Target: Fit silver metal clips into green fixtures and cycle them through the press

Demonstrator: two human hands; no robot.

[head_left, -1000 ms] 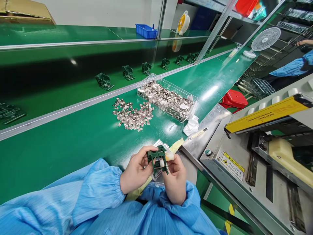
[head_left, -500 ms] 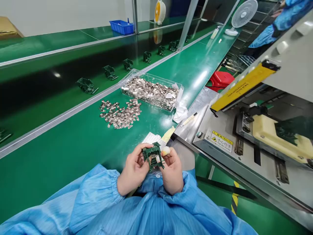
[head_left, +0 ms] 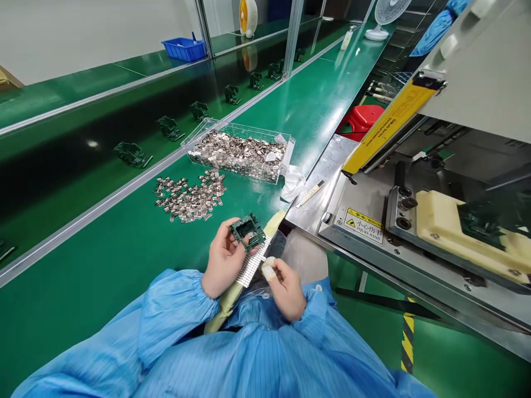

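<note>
A dark green plastic housing (head_left: 250,228) with a square opening is gripped in my left hand (head_left: 226,258), thumb at its near edge. Just below it runs a strip of small white-and-silver pieces (head_left: 254,264) on yellow backing paper (head_left: 228,305), lying across my lap toward the table edge. My right hand (head_left: 286,287) is closed in a pinch at the strip's right edge; its thumb and forefinger have white coverings on the tips. Whatever sits between those fingertips is too small to make out.
Loose small metal clips (head_left: 193,196) lie on the green table beside a clear tray (head_left: 238,177) full of them. Green housings (head_left: 133,155) line the belt at left. To the right stand a press machine (head_left: 365,221), a marker pen (head_left: 310,194) and a white cloth (head_left: 292,183).
My right hand has left the housing and moved down to the strip. The left hand has raised and tilted the housing, leaving more of the strip visible. The view has shifted.
</note>
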